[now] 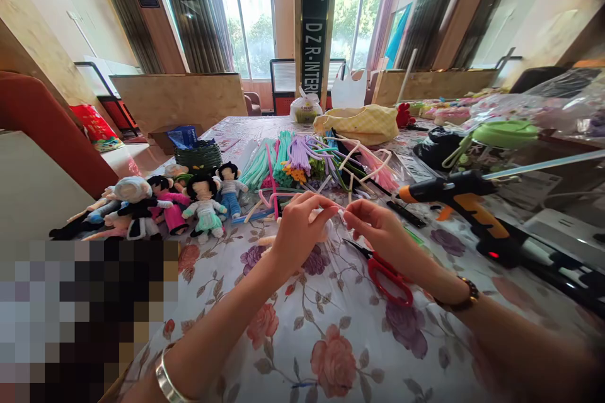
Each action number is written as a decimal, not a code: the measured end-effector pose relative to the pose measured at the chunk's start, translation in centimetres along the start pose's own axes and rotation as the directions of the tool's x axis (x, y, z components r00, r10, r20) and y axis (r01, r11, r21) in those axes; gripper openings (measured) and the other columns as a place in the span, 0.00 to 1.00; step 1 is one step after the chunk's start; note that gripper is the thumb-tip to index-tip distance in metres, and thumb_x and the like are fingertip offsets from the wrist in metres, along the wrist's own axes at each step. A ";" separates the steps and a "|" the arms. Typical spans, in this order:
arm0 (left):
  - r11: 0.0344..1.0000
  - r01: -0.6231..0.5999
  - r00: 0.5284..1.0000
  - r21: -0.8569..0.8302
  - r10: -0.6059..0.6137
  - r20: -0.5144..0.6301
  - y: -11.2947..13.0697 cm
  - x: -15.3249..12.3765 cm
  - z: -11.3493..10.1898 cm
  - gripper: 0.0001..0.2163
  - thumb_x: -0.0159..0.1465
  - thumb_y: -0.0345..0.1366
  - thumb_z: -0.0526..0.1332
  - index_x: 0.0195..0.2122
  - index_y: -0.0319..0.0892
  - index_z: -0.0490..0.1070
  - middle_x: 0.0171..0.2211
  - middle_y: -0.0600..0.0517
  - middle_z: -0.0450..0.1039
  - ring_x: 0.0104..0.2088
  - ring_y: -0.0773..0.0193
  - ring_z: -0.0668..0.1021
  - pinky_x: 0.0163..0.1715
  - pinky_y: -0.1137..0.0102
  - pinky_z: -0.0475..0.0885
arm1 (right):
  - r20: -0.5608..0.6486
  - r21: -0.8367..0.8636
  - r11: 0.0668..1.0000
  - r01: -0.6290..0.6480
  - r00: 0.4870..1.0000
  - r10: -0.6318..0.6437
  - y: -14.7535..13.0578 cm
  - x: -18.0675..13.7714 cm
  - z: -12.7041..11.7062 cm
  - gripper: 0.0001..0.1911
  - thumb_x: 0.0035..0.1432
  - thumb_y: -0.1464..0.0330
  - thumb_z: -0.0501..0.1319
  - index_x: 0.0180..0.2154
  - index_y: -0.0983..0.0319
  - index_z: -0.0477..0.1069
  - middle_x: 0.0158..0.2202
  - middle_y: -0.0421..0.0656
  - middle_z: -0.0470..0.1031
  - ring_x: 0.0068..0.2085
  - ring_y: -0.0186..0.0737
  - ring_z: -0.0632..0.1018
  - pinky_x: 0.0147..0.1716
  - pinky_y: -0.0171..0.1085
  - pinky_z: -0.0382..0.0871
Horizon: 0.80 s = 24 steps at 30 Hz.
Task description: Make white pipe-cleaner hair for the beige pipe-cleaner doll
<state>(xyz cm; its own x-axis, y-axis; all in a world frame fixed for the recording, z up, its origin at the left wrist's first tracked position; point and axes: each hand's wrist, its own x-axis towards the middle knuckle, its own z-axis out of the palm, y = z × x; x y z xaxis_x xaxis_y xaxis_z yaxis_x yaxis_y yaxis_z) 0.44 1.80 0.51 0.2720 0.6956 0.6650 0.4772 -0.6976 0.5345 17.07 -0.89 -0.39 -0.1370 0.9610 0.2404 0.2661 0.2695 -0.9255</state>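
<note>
Over the middle of the table, my left hand [300,227] and my right hand [378,230] meet, fingertips nearly touching. Each pinches a short, pale pinkish-white pipe cleaner [341,214], mostly hidden by the fingers. Red-handled scissors [390,282] lie under my right hand, their dark blades pointing up and left. Behind my hands are bundles of pipe cleaners [300,154] in mint, lilac, pink and other colours. A peach fuzzy piece [267,240] lies partly behind my left wrist.
Several fuzzy dolls [204,208] are grouped at left, before a dark green basket [198,156]. An orange-and-black glue gun [454,198] stands at right with a red light on. Behind it is a green-lidded jar [503,135]. A yellow checked bag [357,124] lies at the back.
</note>
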 end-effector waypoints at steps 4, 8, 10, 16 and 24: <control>0.998 0.058 0.997 -0.017 -0.058 0.044 0.2 0.3 0.2 0.04 0.59 0.35 0.63 0.29 0.43 0.75 0.30 0.54 0.76 0.35 0.64 0.75 0.39 0.67 0.70 | -0.014 -0.052 0.998 0.030 0.999 -0.031 0.1 -0.2 0.1 0.15 0.58 0.55 0.56 0.33 0.61 0.66 0.28 0.39 0.67 0.28 0.32 0.67 0.27 0.33 0.64; 0.998 0.053 0.994 -0.034 -0.050 0.095 0.3 0.6 0.3 0.04 0.59 0.34 0.62 0.28 0.42 0.74 0.29 0.54 0.75 0.34 0.64 0.74 0.39 0.68 0.69 | -0.017 -0.087 0.995 0.057 0.998 -0.058 -0.2 -0.4 0.2 0.15 0.59 0.55 0.55 0.33 0.61 0.66 0.29 0.40 0.68 0.28 0.33 0.68 0.27 0.33 0.64; 0.998 0.050 0.991 -0.032 -0.046 0.128 0.4 1.1 0.2 0.04 0.59 0.33 0.61 0.28 0.42 0.73 0.29 0.54 0.76 0.34 0.65 0.74 0.38 0.68 0.68 | -0.026 -0.138 0.989 0.059 0.998 -0.063 -0.4 -0.3 0.0 0.16 0.61 0.54 0.52 0.34 0.61 0.65 0.28 0.40 0.69 0.27 0.34 0.69 0.26 0.33 0.64; 0.993 0.110 0.979 -0.041 -0.102 0.174 0.2 4.8 -0.5 0.04 0.57 0.28 0.60 0.26 0.40 0.72 0.27 0.54 0.75 0.29 0.68 0.74 0.33 0.72 0.67 | -0.184 -0.838 0.536 -0.102 0.977 -0.103 -1.1 0.4 -2.7 0.16 0.65 0.62 0.49 0.40 0.67 0.67 0.33 0.53 0.75 0.36 0.48 0.76 0.33 0.40 0.65; 0.987 0.082 0.963 -0.137 -0.043 0.266 -0.4 9.2 -0.3 0.03 0.54 0.31 0.61 0.25 0.40 0.73 0.27 0.53 0.75 0.29 0.69 0.72 0.37 0.69 0.67 | -0.175 -0.925 0.271 -0.265 0.933 0.315 0.6 0.8 -6.1 0.10 0.52 0.70 0.63 0.21 0.65 0.70 0.29 0.61 0.76 0.36 0.63 0.77 0.31 0.47 0.66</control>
<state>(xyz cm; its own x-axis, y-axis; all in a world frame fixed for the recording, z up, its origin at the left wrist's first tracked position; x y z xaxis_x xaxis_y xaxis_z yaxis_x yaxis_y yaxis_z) 2.56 8.45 6.58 0.4637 0.7457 0.4784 0.3786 -0.6549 0.6540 22.92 0.43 1.05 0.1229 0.9923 -0.0157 0.9914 -0.1235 -0.0441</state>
